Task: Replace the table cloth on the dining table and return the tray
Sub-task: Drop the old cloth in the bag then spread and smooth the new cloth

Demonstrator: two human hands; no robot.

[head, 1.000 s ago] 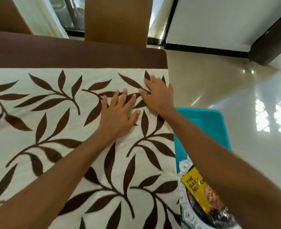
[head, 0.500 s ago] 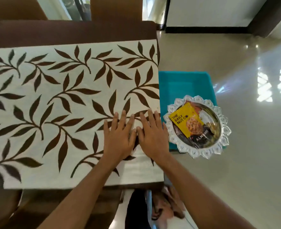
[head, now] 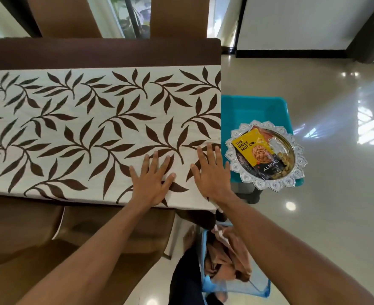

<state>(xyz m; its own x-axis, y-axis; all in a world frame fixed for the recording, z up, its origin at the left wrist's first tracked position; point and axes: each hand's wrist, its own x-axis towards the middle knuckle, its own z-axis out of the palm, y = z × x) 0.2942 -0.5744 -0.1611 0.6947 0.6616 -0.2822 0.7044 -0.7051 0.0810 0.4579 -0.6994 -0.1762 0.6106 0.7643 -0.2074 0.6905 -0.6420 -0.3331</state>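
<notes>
Left hand (head: 151,183) and right hand (head: 212,175): both lie palm-down, side by side but apart, fingers straight and spread, grasping nothing. They press flat on the table cloth (head: 82,128), a cream cloth printed with brown leafy sprigs. The cloth is spread over the desk (head: 93,53), reaching away to the left of the hands. The right hand rests at the cloth's right-hand end, its outer fingers at the edge. The left hand rests near the cloth's near border.

Beyond the fingertips, a plain brown band of the desk shows past the cloth's far border. To the right of the right hand, off the desk, a silver tray (head: 300,161) with a scalloped rim rests on a teal plastic container (head: 254,108). The tray carries a yellow-and-black almond packet (head: 255,153).

Below the wrists stand brown chairs (head: 49,227). Under the right forearm, on the glossy floor (head: 313,216), a blue mesh basket (head: 267,289) holds a crumpled brown cloth (head: 227,256).
</notes>
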